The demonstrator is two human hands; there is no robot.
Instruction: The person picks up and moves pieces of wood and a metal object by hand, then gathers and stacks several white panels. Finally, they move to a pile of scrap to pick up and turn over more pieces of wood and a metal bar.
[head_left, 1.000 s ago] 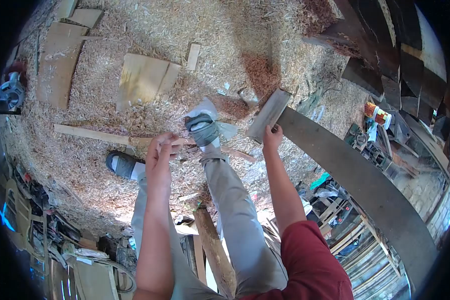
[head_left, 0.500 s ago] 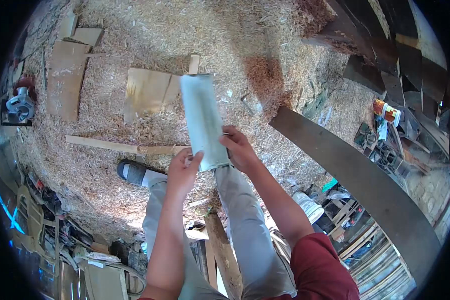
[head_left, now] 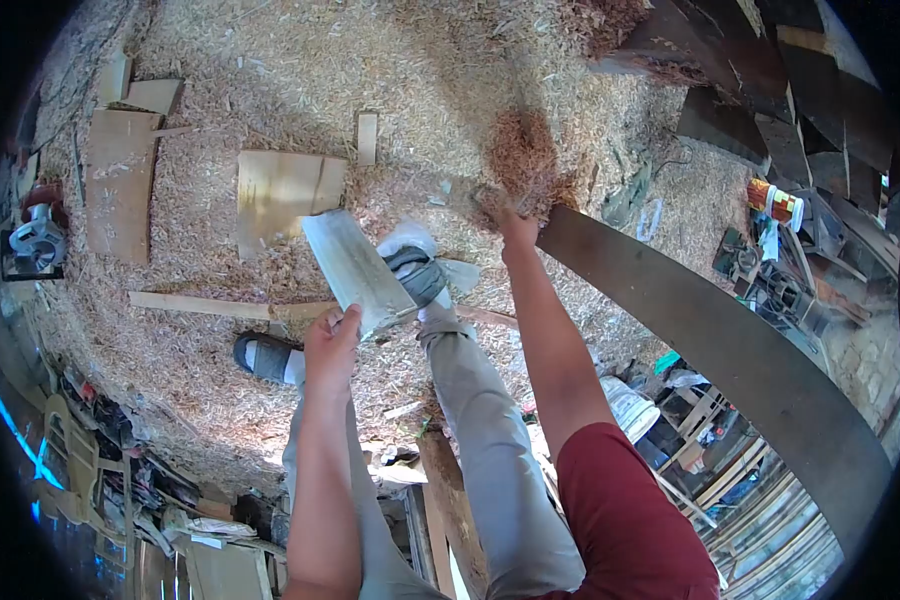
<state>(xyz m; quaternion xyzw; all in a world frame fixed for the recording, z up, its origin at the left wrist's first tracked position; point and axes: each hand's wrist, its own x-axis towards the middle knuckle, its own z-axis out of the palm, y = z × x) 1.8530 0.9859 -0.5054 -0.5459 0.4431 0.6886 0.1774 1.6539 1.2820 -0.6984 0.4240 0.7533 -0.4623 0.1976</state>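
A pale, greyish rectangular panel [head_left: 360, 270] tilts in front of my legs. My left hand [head_left: 332, 345] grips its near edge, thumb on the upper face. Reaching forward, my right hand [head_left: 516, 226] is at the reddish-brown shavings [head_left: 523, 150], beside the far end of a long dark curved board [head_left: 710, 330]. A small dark patch lies by its fingers, which are too hidden to show whether they hold anything. My sandalled right foot [head_left: 415, 275] is just beyond the panel, partly covered by it.
Wood shavings cover the ground, with flat wood pieces [head_left: 290, 200] and a thin strip [head_left: 200, 305] on them. A circular saw [head_left: 40, 235] sits at far left. Dark boards [head_left: 720, 130] lean at upper right. A log [head_left: 450, 500] lies between my legs.
My right hand has let go of the panel and moved forward to the reddish shavings. The panel, now in my left hand alone, has swung left and lower, uncovering my right foot.
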